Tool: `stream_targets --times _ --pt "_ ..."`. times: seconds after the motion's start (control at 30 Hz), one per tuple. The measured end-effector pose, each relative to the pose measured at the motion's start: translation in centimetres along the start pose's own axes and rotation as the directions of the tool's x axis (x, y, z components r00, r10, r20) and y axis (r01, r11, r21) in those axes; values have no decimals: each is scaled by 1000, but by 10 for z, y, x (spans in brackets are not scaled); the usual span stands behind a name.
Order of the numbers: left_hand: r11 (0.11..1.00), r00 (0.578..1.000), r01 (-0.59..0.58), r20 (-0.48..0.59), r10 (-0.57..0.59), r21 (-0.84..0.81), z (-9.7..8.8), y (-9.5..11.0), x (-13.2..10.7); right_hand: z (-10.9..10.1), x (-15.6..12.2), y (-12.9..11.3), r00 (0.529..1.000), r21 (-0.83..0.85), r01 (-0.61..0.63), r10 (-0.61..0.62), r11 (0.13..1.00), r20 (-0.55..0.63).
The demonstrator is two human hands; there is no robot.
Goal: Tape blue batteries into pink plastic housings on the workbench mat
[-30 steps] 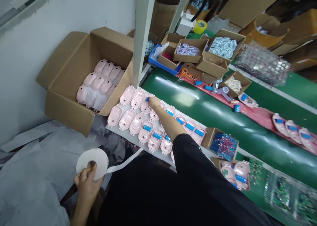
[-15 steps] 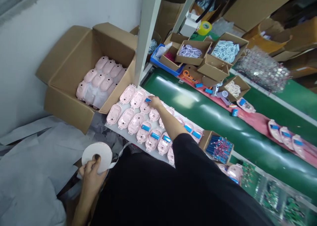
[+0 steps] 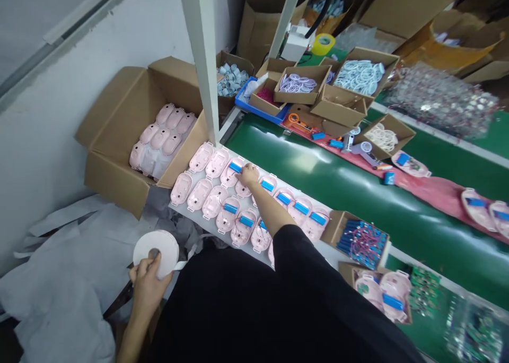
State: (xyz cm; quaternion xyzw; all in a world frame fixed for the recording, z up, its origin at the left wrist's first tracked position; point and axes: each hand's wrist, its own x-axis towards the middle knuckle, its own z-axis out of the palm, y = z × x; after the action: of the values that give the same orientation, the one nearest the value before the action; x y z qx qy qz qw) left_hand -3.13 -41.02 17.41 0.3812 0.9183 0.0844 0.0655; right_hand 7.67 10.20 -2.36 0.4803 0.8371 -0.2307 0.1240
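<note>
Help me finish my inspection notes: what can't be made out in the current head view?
Head view: whether the right hand grips the blue battery; the hand itself hides the contact.
Head view: how many pink shells the near row holds; the black sleeve covers part.
Head view: where the white tape strip ends; the black shirt blocks it.
Head view: details of the bagged circuit boards; glare and blur.

Shells (image 3: 199,194) lie in rows between a carton (image 3: 119,113) and a battery box (image 3: 333,227).

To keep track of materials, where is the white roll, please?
In the head view, the white roll is lower left, in the left hand, below the open box.
</note>
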Motion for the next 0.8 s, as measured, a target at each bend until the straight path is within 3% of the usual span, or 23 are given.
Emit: stream_targets --times 0.23,0.3,0.37,0.43,0.53,0.67,0.7,0.73,0.77,0.8 --pt "999 999 -45 -27 44 -7 13 26 18 -3 -1 9 1000 37 6 -7 999 25" --pt "993 993 -116 13 117 -13 22 39 33 -1 -1 13 1000 48 21 -22 999 16" --pt "968 962 -247 109 251 -48 36 60 54 2 0 17 1000 69 28 -28 997 -2" --pt "903 869 -412 244 430 -123 57 88 81 5 1 19 999 93 30 -29 995 -17" --pt "764 649 -598 414 639 -242 96 137 124 8 6 24 999 131 41 -39 991 -21" --pt "583 354 -700 509 785 -413 140 183 172 11 12 30 998 188 63 -59 980 -25" --pt "559 316 -695 506 802 -452 148 190 184 12 13 32 998 197 66 -61 978 -30" --pt "556 314 -684 497 809 -472 154 196 196 13 14 33 997 205 68 -62 976 -35" --pt "577 349 -670 487 801 -468 161 201 210 14 14 34 997 211 70 -63 975 -41" --pt "620 418 -651 475 775 -438 168 207 225 15 14 36 997 217 73 -64 974 -49"
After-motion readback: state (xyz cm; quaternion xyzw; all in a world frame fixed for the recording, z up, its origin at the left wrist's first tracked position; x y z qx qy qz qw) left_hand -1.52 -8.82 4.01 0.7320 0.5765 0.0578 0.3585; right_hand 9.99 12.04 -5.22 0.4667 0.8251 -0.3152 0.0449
